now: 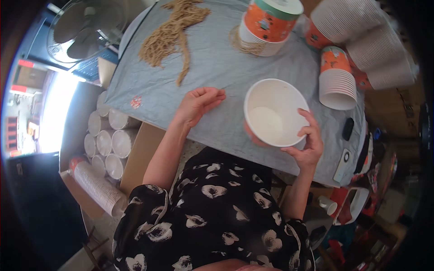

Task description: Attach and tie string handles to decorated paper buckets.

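My right hand (309, 142) grips the rim of a large paper bucket (266, 119), its thumb outside and fingers over the edge. The bucket is white inside with some orange showing on its outer wall, and it tilts so its mouth faces me. To its left, my left hand (201, 105) is raised over the table's near part with thumb and fingers pinched together; whatever may be between them is too small to make out. A bundle of tan twine strands (165, 40) lies at the far left. Behind the bucket stands a stack of orange-and-white paper buckets (270, 25), with loops of twine (248, 45) against it.
A grey cloth covers the table (212, 58). At the right lie another bucket stack (338, 86), plastic-wrapped stacks (375, 49), a small black object (347, 129) and a flat white item (342, 165). A carton (142, 151) of wrapped stacks and a fan (86, 29) stand left.
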`<state>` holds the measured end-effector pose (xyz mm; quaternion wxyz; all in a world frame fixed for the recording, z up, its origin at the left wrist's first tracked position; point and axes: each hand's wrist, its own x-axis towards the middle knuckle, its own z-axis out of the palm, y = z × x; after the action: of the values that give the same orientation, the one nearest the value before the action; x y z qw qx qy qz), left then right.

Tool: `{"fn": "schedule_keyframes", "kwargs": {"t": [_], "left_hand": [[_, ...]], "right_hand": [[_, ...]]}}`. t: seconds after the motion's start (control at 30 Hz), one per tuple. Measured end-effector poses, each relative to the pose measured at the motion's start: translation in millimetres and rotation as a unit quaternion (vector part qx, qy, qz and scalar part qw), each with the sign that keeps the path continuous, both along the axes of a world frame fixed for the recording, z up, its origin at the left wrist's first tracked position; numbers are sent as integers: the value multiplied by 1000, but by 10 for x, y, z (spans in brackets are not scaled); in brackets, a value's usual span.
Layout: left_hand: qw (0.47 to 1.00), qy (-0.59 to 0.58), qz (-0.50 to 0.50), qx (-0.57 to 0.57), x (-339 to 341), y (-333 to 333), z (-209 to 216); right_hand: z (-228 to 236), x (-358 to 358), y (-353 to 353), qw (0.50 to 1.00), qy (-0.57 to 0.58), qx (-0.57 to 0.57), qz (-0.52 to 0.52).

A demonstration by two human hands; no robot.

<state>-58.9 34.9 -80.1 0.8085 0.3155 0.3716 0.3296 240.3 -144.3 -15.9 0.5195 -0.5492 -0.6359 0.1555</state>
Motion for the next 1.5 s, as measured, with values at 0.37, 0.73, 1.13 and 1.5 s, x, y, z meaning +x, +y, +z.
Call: {"fn": "schedule_keyframes", "kwargs": {"t": [0.37,0.73,1.13,1.5], "left_hand": [[816,440,278,252,-2206,313,-58],[583,700,187,367,-2295,337,-149],[733,475,171,456,-1041,522,-85],[751,539,101,368,-738,914,-427]], "right_hand": [[-339,-40,126,995,-48,0,-88],[-409,-99,221,992,-77,-28,-96],[-1019,-153,-166,965,88,-130,-209],[-1261,-280,-221,955,71,-168,-234]]}}
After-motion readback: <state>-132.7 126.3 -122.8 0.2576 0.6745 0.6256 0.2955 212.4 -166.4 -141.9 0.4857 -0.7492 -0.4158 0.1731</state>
